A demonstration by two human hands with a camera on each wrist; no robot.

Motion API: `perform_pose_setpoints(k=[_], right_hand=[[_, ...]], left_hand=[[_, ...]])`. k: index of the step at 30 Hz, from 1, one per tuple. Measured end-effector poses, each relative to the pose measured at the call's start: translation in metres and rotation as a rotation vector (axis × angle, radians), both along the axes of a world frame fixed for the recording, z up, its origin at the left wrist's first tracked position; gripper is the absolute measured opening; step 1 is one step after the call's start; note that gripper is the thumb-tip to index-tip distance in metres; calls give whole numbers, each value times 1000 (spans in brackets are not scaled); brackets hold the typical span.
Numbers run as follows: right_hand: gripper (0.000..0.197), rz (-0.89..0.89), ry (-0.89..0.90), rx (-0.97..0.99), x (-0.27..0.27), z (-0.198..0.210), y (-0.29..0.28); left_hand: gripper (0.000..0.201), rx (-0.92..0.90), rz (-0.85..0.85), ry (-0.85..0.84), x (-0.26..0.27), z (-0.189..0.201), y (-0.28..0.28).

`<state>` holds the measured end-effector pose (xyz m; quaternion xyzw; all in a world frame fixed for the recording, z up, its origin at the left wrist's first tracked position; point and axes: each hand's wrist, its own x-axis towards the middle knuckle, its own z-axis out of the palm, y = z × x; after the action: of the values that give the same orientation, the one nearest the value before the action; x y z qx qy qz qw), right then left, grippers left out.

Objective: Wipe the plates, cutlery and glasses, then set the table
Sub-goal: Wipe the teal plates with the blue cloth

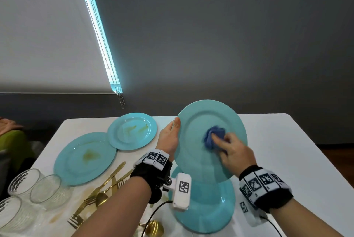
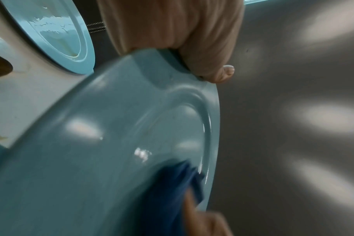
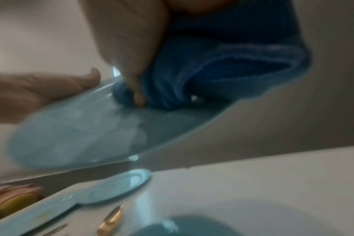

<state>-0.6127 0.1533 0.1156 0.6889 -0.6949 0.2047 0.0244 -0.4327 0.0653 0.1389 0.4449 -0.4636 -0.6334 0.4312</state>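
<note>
My left hand (image 1: 171, 135) grips the left rim of a large teal plate (image 1: 197, 119), held tilted above the table; the thumb (image 2: 222, 73) lies over the rim. My right hand (image 1: 232, 151) holds a bunched blue cloth (image 1: 214, 137) and presses it on the plate's middle (image 3: 81, 132), with the cloth (image 3: 222, 71) under the fingers. Another teal plate (image 1: 208, 208) lies flat below. Two stained teal plates (image 1: 84, 158) (image 1: 132, 131) lie at the left. Gold cutlery (image 1: 107, 187) and clear glasses (image 1: 46, 188) sit at the near left.
The white table (image 1: 297, 160) runs to the right, its far edge against a grey wall. A gold spoon (image 1: 153, 227) lies at the near edge by a black cable (image 1: 153, 215). A green seat (image 1: 11, 141) stands left of the table.
</note>
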Motion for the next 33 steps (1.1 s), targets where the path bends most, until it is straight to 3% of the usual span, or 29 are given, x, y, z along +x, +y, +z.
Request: perform_pose_setpoints(k=[2, 3, 5, 6, 8, 10, 11, 12, 15, 17, 18, 19, 21, 23, 26, 29, 30, 32, 33], right_hand=[[40, 235, 103, 170, -1, -1, 6], [40, 256, 122, 349, -5, 7, 9], [38, 116, 154, 429, -24, 14, 4], [37, -13, 111, 382, -26, 17, 1], [35, -234, -33, 75, -14, 14, -8], [36, -211, -133, -175, 5, 4, -14], [39, -118, -137, -150, 16, 3, -12], [43, 10, -72, -98, 25, -2, -9], [53, 309, 88, 352, 22, -3, 4], [41, 281, 145, 471, -5, 5, 6], [36, 153, 127, 469, -13, 14, 2], [35, 6, 104, 373, -18, 21, -3], [34, -187, -10, -33, -11, 26, -15], [42, -155, -78, -218, 14, 27, -23], [42, 87, -74, -104, 51, 8, -11], [32, 316, 79, 236, 43, -4, 15], [34, 313, 124, 338, 29, -4, 19], [39, 116, 141, 475, -1, 0, 18], [38, -2, 99, 406, -12, 5, 13]], left_hand=[[30, -7, 21, -29, 6, -3, -4], [31, -10, 19, -51, 9, -3, -5], [30, -12, -8, -58, 12, -4, -3], [30, -14, -32, -56, 11, -5, -2], [31, -23, -90, -75, 3, -6, 3], [42, -33, -127, -66, -3, -9, 6], [46, -31, -135, -66, -5, -13, 6], [45, -33, -132, -73, -4, -15, 5], [30, -16, -55, -36, 7, -9, 4], [28, -11, -33, -21, 17, -7, 0], [28, -15, -32, -23, 20, -7, -1], [28, -15, -37, -18, 20, -7, -1], [29, -1, -78, -7, 13, -9, 3], [33, -16, -98, 12, 1, -13, 7], [41, -35, -98, -6, -5, -17, 5], [31, -44, -63, -33, 12, -10, 0], [28, -54, -63, -37, 18, -10, -2], [26, -74, -69, -42, 26, -8, -4], [25, -83, -73, -50, 26, -6, -2]])
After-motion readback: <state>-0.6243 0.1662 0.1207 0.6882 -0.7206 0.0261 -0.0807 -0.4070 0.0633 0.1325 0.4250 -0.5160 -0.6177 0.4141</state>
